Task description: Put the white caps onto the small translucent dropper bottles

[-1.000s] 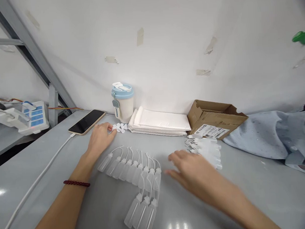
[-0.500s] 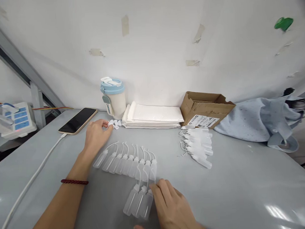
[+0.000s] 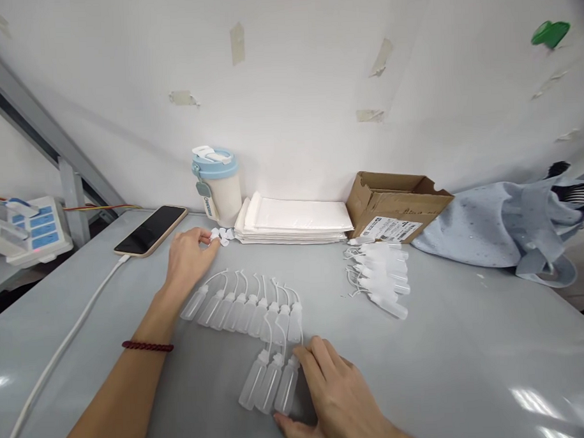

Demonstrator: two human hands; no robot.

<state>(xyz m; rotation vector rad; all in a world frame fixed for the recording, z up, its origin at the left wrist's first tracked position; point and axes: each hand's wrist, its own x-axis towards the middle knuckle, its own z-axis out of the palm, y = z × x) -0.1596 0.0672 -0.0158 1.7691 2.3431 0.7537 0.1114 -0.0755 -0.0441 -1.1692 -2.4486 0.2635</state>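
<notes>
My left hand (image 3: 190, 257) reaches to a small pile of white caps (image 3: 224, 235) beside the cup, with thumb and forefinger closed on a cap at the pile's edge. My right hand (image 3: 339, 393) is at a small translucent squeeze bottle (image 3: 287, 386), its forefinger by the neck and its thumb at the base. That bottle lies rightmost in a short front row of three, each with a thin white strap at its neck. Behind them runs a longer row of similar bottles (image 3: 234, 313).
More bottles (image 3: 382, 273) lie heaped at the right, before an open cardboard box (image 3: 399, 209). White envelopes (image 3: 296, 219) are stacked by the wall, next to a blue-lidded cup (image 3: 219, 189). A phone (image 3: 151, 230) with a white cable lies left; a pale blue cloth bag (image 3: 488, 228) lies right.
My right thumb has moved up to the base of the rightmost front bottle, which now stands slightly apart from its neighbour. My left hand has stayed at the white caps.
</notes>
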